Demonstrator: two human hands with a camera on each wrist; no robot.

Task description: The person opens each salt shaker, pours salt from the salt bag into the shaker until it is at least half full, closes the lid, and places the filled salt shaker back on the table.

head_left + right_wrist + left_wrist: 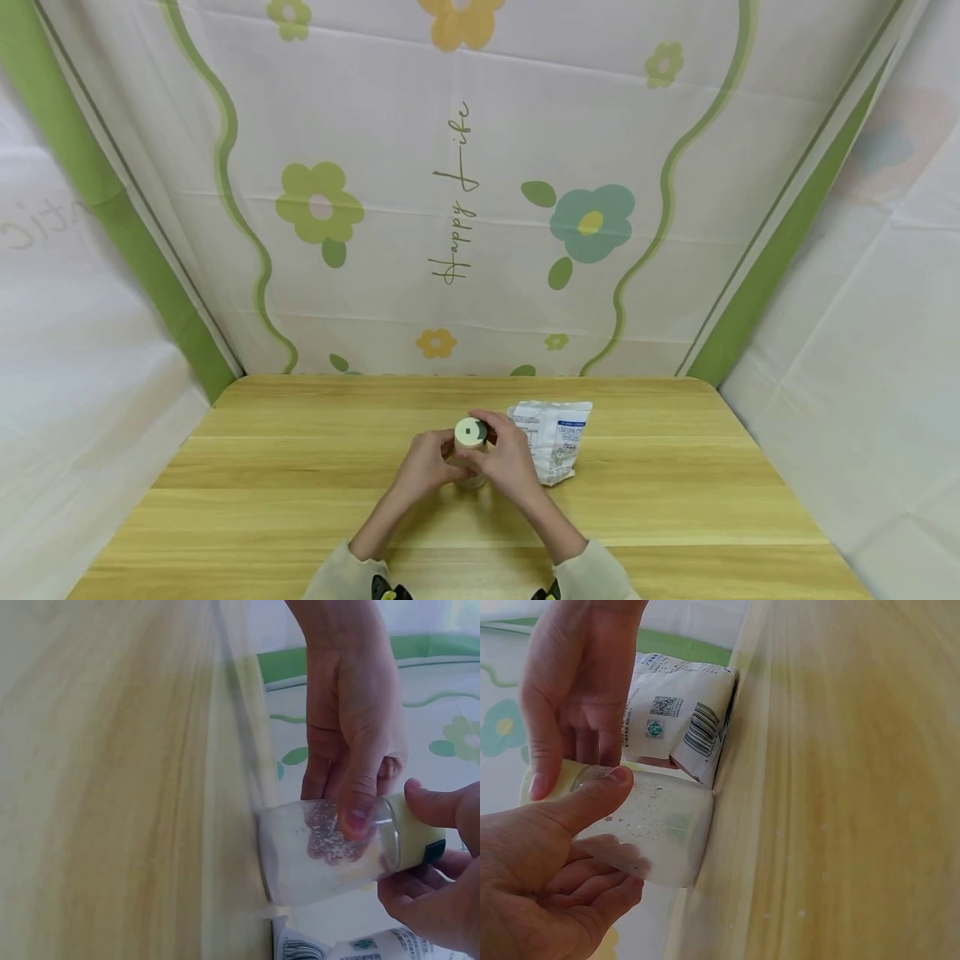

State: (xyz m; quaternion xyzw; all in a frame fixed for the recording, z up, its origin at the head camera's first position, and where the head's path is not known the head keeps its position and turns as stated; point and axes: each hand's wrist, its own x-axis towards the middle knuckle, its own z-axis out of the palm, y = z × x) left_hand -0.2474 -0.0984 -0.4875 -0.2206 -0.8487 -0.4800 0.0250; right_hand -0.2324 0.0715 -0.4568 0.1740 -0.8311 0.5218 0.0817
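Observation:
A clear seasoning jar [292, 859] stands upright on the table, with white specks clinging to the inside of its wall. Its lid [468, 430] is pale yellow with a dark green part on one side. My left hand [422, 468] holds the jar's body, thumb across the front and fingers behind. Around the lid curl the thumb and fingers of my right hand [513, 457]. In the left wrist view the right hand [581, 682] comes down over the lid from above.
A white printed bag [558, 442] stands just right of the right hand; its barcode faces the left wrist camera. The wooden table [300, 450] ends at a flower-patterned cloth [390, 275], with white cloth walls at both sides.

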